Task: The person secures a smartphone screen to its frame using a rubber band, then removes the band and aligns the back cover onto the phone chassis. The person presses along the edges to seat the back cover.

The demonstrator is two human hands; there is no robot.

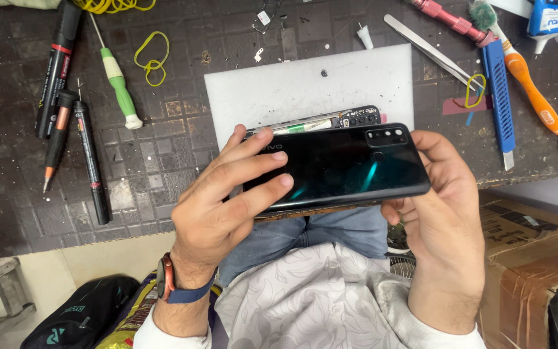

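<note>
Head view is being filled mostly by a dark tiled tabletop (150,168), seen from above. A grey rectangular mat (305,90) is being kept on it, near the front edge. Just before this mat, a black phone (340,165) with its glossy back cover facing up is being held in the air between both hands, over the person's lap. The phone body with exposed inner parts is being seen along the upper edge, slightly apart from the cover there.

The left hand (221,213) is being closed on the left end of the phone, with its fingers (259,161) being laid flat across the back cover. The right hand (440,213) is being wrapped around the right end, near the camera cluster, fingers clasped under the edge.

Smaller things are being left around on the tabletop: a blue utility knife (500,103) at the right, an orange toothbrush (524,71) beside it, metal tweezers (431,50), a green screwdriver (117,81) at the left, and a yellow rubber band (152,57).
</note>
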